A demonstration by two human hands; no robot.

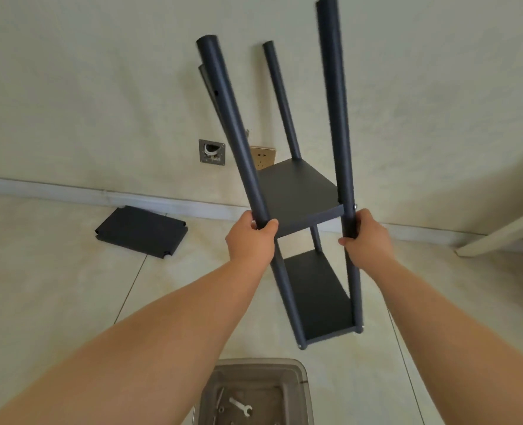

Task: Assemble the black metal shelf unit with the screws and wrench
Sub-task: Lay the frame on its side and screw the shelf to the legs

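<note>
Black shelf unit (303,191) stands upright, posts pointing up; left hand (249,240) and right hand (367,237) fingers grip posts

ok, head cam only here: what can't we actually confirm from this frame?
- Clear bin, head view: cut off by the bottom edge; beyond the white wrench, its small hardware can't be identified.
- Fourth pole: mostly hidden behind the front left pole.
- Front right pole: motion-blurred, its holes unreadable.
- Poles where the left hand and right hand grip: covered by fingers.
- Loose shelf panel: corner detail too small.
</note>
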